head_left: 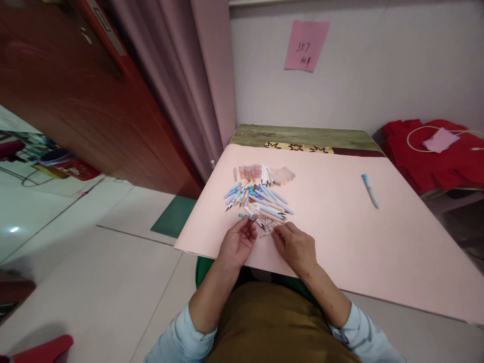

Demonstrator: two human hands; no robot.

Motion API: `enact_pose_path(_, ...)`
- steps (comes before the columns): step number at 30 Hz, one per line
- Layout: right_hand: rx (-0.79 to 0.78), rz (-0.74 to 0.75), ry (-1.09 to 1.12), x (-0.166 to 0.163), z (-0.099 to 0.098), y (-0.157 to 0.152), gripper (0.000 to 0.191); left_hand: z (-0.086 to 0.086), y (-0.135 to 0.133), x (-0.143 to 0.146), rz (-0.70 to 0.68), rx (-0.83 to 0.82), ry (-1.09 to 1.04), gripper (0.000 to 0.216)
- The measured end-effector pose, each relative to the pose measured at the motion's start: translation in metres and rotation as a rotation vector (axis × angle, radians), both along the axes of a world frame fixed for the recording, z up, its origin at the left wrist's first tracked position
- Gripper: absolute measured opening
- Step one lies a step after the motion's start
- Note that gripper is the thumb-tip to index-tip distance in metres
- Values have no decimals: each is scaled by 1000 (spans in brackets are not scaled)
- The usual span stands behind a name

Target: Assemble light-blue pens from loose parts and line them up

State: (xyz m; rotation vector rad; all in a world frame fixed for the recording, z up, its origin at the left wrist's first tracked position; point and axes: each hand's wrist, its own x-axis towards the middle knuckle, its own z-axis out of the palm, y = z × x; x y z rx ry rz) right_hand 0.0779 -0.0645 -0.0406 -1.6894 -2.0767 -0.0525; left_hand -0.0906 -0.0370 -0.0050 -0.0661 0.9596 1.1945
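Near the front edge of the table, my left hand [238,244] is palm up with curled fingers, pinching a small teal pen part [246,217] at thumb and forefinger. My right hand [298,247] reaches down with closed fingertips at a small heap of clear and whitish pen pieces [268,225]; whatever is between those fingertips is hidden. Just beyond both hands lies a loose pile of blue, white and orange pen parts [260,197]. Behind it are pinkish clear pieces [250,172], white refills with dark tips [265,175] and pale clear tubes [284,175].
On the right of the pink-covered table [333,227] lies one whole pen [370,191] with a teal top. Red cloth [401,151] and a white cable are beyond the right edge. A brown door [151,136] and a curtain [204,75] stand at the left.
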Motion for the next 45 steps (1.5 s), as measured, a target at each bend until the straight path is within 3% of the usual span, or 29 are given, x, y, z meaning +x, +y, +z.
enact_pose_path(10, 9, -85, 79, 2, 0, 1, 25, 2, -1, 2, -7, -7, 6, 7)
enact_pose_path(13, -25, -84, 284, 6, 16, -2, 20, 2, -4, 7, -30, 1, 11, 6)
enact_pose_path(17, -186, 43, 657, 6, 41, -6, 20, 0, -9, 17, -88, 16, 33, 6)
enact_pose_path(19, -239, 71, 743, 3, 46, -8, 20, -1, -13, 21, -106, 43, 55, 5)
enact_pose_path(26, -268, 40, 698, 3, 39, -10, 21, -2, -21, 27, -162, 197, 133, 19)
enact_pose_path(37, -286, 19, 650, 5, 44, -5, 27, 2, -21, 30, -155, 232, 180, 24)
enact_pose_path(45, -252, 16, 563, 10, 63, 22, 31, 9, 7, 37, -126, 278, 182, 22)
